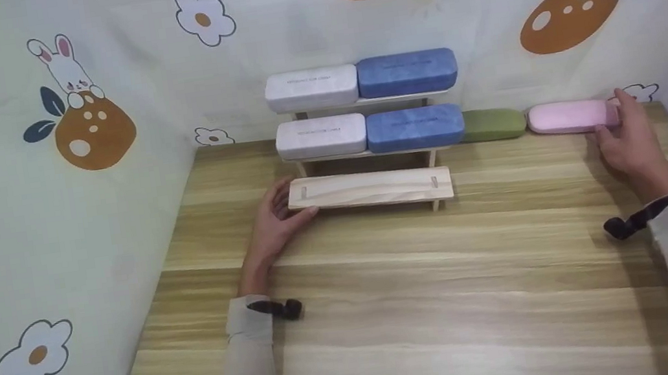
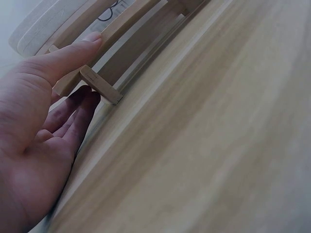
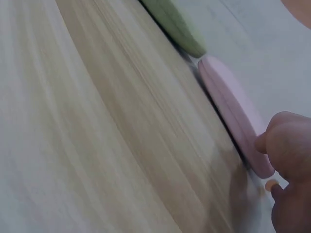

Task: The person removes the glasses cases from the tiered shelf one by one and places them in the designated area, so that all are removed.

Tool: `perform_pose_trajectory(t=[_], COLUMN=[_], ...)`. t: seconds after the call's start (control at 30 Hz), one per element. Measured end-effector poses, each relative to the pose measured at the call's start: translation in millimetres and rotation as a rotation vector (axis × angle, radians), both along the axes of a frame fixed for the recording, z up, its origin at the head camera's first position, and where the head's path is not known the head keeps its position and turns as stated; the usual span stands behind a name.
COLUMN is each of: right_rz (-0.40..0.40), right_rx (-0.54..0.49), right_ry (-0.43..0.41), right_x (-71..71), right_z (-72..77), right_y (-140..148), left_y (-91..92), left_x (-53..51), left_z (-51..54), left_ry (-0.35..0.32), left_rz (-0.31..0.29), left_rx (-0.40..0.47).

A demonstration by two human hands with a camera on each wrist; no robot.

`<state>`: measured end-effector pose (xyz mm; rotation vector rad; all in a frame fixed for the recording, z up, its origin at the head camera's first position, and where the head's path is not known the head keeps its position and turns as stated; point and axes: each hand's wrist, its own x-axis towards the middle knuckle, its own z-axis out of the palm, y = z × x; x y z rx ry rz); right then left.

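with our left grip [image 1: 272, 223] we pinch the wooden rack [image 1: 369, 189] low down; right of the rack, past the green case [image 1: 493, 124], our right grip [image 1: 634, 146] pinches the pink case [image 1: 566, 117] by its outer end.

The right hand [image 1: 636, 148] grips the right end of a pink glasses case [image 1: 566, 117], which lies lengthwise on the table near the wall. Just beside its left end lies a green glasses case [image 1: 494, 124], partly hidden by the three-tier wooden rack [image 1: 370, 189] and its load. The left hand [image 1: 274, 225] holds the left end of the rack's lowest shelf. Each upper shelf bears a white glasses case [image 1: 322, 138] left of a blue glasses case [image 1: 415, 129], both lettered.
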<state>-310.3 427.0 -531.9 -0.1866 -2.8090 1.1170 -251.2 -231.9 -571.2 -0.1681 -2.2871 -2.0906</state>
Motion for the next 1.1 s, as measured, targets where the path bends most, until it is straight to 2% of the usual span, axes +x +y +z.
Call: perform_pose_trajectory(t=[0.1,0.2,0.43,0.73,0.9,1.1], right_rz=[-0.038,-0.035,0.039,0.1,0.142,0.194], right_rx=[-0.033,-0.047,-0.09,-0.157,-0.186,-0.239], right_ry=[-0.013,0.014,0.202,0.336,0.378,0.381], right_x=[3.1,5.2,8.6,13.6,15.2,15.7], right_z=[8.0,15.2,23.4,29.9,32.5,33.3], right_y=[-8,-18,-40,-73,-89,-107], left_y=[-0.2,-0.4,0.3,0.4,0.2,0.0], left_x=[-0.5,-0.4,0.2,0.5,0.8,-1.2], left_z=[-0.1,-0.6,-0.1,1.0,0.8,0.1], left_ry=[0.008,0.014,0.026,-0.018,-0.008,-0.007], left_rz=[-0.001,0.002,-0.005,-0.001,0.003,0.003], left_rx=[-0.003,-0.003,0.004,0.026,0.009,-0.007])
